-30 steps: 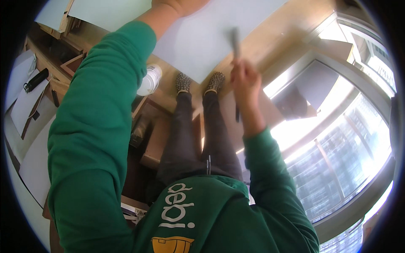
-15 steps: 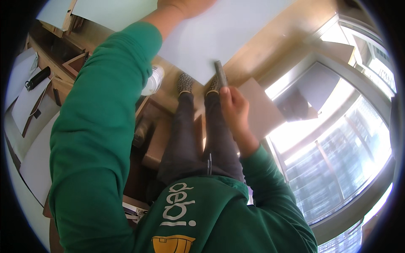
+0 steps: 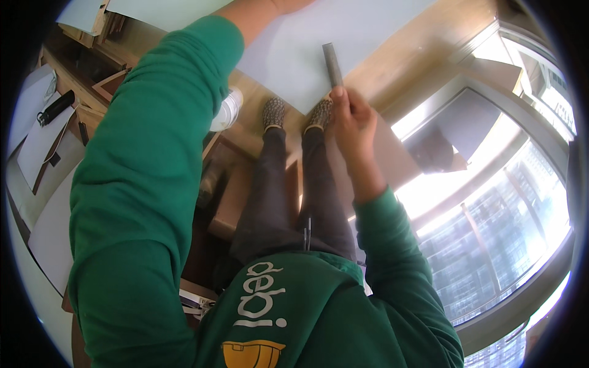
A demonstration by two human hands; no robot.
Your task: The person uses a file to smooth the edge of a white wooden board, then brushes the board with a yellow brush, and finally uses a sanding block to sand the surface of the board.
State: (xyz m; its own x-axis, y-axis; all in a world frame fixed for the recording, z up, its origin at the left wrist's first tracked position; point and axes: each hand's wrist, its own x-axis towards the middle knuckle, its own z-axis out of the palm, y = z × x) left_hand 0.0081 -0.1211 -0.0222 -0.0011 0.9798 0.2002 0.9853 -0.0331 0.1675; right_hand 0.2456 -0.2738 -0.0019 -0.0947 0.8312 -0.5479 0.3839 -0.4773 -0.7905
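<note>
My right hand is wrapped round the lower end of the grey file-like tool, its bare end showing against the white panel; left hand is cropped at the top edge, can't tell its grip. Panel's near corner points between my patterned shoes, so a slack grip or stray swing could gouge the surface or catch a foot.

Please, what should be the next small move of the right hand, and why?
Perhaps bring the grey bar to the edge of the white board: the right hand grips the bar, its tip shows against the board, and whether they touch cannot be told.
</note>
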